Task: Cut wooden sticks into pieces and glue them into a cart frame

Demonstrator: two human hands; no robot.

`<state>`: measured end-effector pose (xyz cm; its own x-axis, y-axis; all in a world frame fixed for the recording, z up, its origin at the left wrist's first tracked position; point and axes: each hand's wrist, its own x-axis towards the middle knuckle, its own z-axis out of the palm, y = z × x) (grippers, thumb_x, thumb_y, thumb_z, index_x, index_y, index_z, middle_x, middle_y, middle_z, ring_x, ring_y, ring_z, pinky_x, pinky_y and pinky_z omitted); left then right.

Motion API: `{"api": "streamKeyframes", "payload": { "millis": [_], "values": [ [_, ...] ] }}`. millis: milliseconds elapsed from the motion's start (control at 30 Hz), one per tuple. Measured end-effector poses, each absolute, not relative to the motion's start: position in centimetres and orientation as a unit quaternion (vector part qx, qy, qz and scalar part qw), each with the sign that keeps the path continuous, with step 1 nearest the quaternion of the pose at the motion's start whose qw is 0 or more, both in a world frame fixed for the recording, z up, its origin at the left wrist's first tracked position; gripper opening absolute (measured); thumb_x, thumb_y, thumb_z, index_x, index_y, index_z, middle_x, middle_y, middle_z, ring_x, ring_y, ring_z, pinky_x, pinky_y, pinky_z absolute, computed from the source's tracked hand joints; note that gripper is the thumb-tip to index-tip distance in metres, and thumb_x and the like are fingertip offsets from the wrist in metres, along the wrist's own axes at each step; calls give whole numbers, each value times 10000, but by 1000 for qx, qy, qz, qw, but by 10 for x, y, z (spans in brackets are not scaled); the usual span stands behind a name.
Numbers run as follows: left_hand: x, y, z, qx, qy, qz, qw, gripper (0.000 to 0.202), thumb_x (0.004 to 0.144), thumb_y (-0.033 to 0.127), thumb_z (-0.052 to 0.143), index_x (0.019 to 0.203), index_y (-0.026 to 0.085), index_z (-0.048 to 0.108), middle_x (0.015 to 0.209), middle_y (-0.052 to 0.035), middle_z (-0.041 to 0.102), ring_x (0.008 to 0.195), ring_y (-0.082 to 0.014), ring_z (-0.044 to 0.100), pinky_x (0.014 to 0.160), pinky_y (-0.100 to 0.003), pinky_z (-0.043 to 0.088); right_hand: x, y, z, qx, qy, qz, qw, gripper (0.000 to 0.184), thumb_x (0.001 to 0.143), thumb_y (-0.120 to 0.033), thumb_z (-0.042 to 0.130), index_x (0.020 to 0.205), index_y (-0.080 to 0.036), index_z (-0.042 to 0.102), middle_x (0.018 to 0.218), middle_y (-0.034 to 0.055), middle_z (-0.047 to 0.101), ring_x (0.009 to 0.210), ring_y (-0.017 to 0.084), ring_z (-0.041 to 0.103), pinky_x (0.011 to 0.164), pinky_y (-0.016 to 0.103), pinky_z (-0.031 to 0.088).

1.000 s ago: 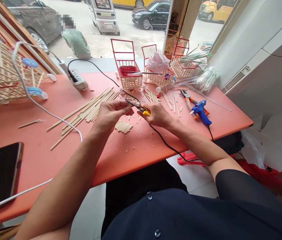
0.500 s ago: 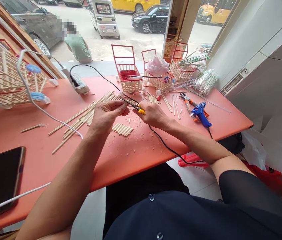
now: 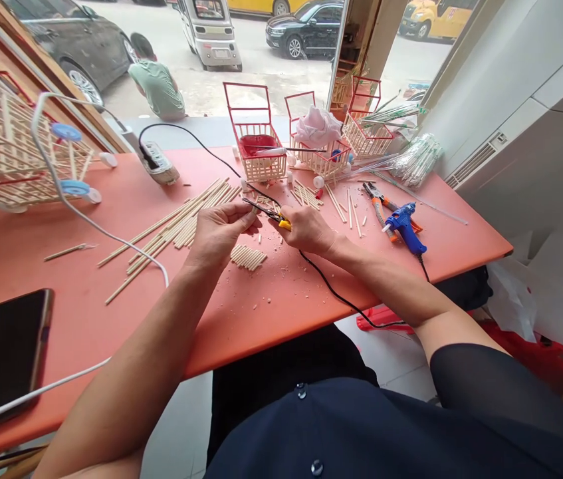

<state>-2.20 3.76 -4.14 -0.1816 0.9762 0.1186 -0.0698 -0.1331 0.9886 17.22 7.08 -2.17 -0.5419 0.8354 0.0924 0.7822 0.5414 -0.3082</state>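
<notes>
My right hand (image 3: pixel 307 230) is closed around yellow-handled pliers (image 3: pixel 267 212), whose narrow dark jaws point left. At the jaws, my left hand (image 3: pixel 224 229) is closed in a pinch; what sits between its fingertips is too small and covered to make out. Long thin wooden sticks (image 3: pixel 159 249) lie in a loose bundle left of and under my left hand. A row of short cut sticks (image 3: pixel 248 257) rests just below both hands, with crumbs and offcuts scattered around. More short sticks (image 3: pixel 307 194) lie behind my right hand.
Small stick-built carts with red handles (image 3: pixel 262 159) stand at the back. A blue glue gun (image 3: pixel 405 227) and other pliers (image 3: pixel 377 199) lie to the right. At left are a larger stick cart (image 3: pixel 16 146), a power strip (image 3: pixel 160 163) and a phone (image 3: pixel 6 352). A black cable crosses the table.
The view has shifted slightly. Both hands keep almost the same pose, with the pliers' jaws still beside the left fingertips.
</notes>
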Motion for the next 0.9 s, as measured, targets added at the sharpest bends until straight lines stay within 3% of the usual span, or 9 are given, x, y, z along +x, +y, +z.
{"api": "streamKeyframes", "payload": {
  "millis": [367,667,900],
  "values": [
    [-17,31,-30,481,432,621,442,272,671,386,993,809,196,856,698,-40,769,617,-155,666,670,-314,567,186,76,-20,-414,-879,124,201,390,1148,-538,584,1170,-156,658,1183,175,748,987,265,607,805,351,356],
    [-16,27,-23,509,451,615,399,114,704,290,902,783,213,870,681,-33,778,618,-168,680,661,-319,590,187,83,-28,-369,-874,198,245,391,1090,-605,576,1015,-225,524,1039,100,671,880,216,507,816,342,365],
    [-12,24,-21,503,460,617,393,54,746,253,847,789,222,858,684,-28,771,623,-179,689,657,-336,588,190,75,-20,-402,-865,189,233,271,1071,-465,617,970,-218,566,898,62,661,778,192,474,754,338,324]
  ]
}}
